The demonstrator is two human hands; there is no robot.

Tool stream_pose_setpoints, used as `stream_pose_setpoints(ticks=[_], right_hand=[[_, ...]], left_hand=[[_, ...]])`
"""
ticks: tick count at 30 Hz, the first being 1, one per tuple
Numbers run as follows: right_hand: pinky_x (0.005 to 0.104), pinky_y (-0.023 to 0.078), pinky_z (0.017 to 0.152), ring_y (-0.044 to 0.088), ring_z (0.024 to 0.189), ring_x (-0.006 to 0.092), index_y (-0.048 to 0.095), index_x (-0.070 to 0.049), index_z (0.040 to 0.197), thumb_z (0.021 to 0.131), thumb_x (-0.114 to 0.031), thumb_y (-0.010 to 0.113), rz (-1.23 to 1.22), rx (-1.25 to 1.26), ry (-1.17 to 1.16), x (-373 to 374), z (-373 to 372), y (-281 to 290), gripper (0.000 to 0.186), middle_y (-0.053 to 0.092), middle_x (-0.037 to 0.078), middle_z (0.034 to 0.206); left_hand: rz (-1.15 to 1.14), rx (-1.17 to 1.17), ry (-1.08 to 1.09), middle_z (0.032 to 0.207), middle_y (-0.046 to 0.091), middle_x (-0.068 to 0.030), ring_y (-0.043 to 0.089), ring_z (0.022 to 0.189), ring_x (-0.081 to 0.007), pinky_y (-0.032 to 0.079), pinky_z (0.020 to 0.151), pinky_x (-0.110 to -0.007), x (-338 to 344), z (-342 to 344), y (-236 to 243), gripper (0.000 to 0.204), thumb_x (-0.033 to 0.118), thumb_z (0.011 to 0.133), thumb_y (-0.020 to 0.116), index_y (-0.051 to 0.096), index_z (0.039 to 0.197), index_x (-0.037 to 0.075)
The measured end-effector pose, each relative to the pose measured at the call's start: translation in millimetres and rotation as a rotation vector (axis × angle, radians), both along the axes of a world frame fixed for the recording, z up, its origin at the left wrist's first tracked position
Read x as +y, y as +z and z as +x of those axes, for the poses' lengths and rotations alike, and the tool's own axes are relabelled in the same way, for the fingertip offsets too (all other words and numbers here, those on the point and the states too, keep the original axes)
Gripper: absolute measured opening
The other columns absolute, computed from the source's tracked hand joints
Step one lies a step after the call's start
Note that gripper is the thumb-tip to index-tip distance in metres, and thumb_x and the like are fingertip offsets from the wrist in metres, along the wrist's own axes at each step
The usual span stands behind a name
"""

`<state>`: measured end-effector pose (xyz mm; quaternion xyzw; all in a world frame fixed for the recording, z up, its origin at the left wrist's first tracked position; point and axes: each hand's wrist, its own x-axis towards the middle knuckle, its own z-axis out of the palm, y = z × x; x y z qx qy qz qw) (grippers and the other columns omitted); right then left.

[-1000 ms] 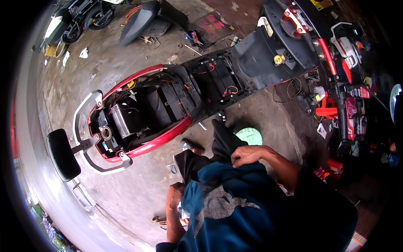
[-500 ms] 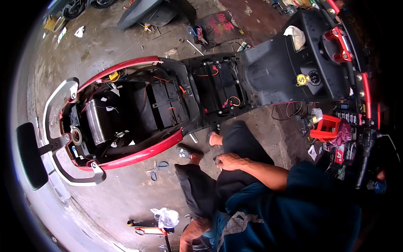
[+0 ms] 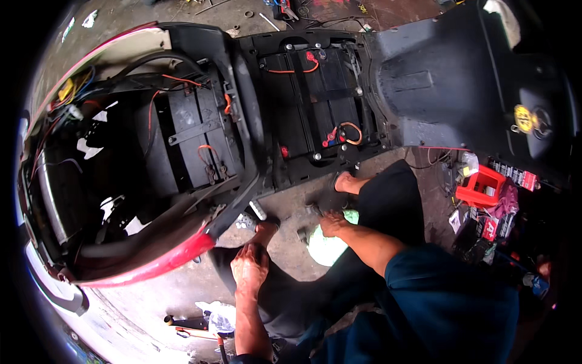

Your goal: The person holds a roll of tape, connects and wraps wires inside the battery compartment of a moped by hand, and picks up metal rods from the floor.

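A: Where are the hands sitting?
B: I am seeing the left hand (image 3: 248, 268) resting flat on the knee, gripping nothing. The right hand (image 3: 332, 223) is reaching over the pale green bag (image 3: 327, 246) on the floor, beside the scooter frame (image 3: 182, 255); its grip I cannot tell.

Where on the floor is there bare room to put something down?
Bare concrete lies between the scooter's red side panel and the left hand. By the right hand a pale green bag fills it; around the red box it is crowded.
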<state>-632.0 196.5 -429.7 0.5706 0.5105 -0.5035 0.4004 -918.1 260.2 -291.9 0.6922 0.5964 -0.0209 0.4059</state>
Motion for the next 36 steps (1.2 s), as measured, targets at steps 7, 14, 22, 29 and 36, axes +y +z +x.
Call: stream_pose_setpoints(ticks=[7, 14, 22, 29, 36], right_hand=[[0.0539, 0.028, 0.104, 0.033, 0.132, 0.0355, 0.041, -0.008, 0.135, 0.082, -0.019, 0.052, -0.024, 0.055, 0.355, -27, 46, -63, 0.056, 0.038, 0.022, 0.139], [0.0444, 0.049, 0.083, 0.061, 0.098, 0.0362, 0.046, 0.003, 0.124, 0.085, -0.030, 0.058, 0.062, 0.611, 0.376, -67, 55, -129, 0.053, 0.061, 0.023, 0.105], [0.0452, 0.048, 0.078, 0.060, 0.094, 0.0360, 0.051, -0.001, 0.108, 0.086, -0.038, 0.057, 0.069, 0.895, 0.437, -52, 19, -149, 0.044, 0.061, 0.018, 0.095], [0.0454, 0.050, 0.070, 0.063, 0.082, 0.0369, 0.055, -0.004, 0.105, 0.084, -0.035, 0.058, 0.258, 0.896, 0.583, -59, 15, -167, 0.037, 0.064, 0.019, 0.084], [0.0398, 0.051, 0.057, 0.064, 0.075, 0.0280, 0.065, -0.008, 0.079, 0.079, -0.022, 0.061, 1.001, 0.846, 0.405, 8, 6, -63, 0.015, 0.064, 0.010, 0.083]], left_hand=[[0.342, -0.112, 0.156, 0.076, 0.059, -0.0150, 0.059, 0.068, -0.0358, 0.048, 0.059, -0.042, 19, 25, -40, 0.014, 0.012, 0.078, 0.058, 0.059, 0.088, 0.002], [0.718, 0.003, 0.215, 0.074, 0.060, -0.0154, 0.056, 0.061, -0.0343, 0.045, 0.056, -0.042, 17, 48, -41, 0.011, 0.009, 0.081, 0.057, 0.060, 0.081, -0.002], [0.670, -0.010, 0.279, 0.087, 0.065, -0.0106, 0.061, 0.077, -0.0246, 0.049, 0.075, -0.034, -40, 86, -11, 0.018, 0.012, 0.091, 0.053, 0.064, 0.099, -0.001], [0.935, -0.111, 0.119, 0.078, 0.061, -0.0150, 0.057, 0.065, -0.0337, 0.045, 0.057, -0.039, -59, 110, -32, 0.010, 0.005, 0.080, 0.059, 0.061, 0.085, -0.003], [1.030, -0.204, 0.223, 0.069, 0.057, -0.0137, 0.055, 0.057, -0.0311, 0.043, 0.051, -0.038, -60, 116, -25, 0.010, 0.003, 0.077, 0.062, 0.061, 0.087, 0.000]])
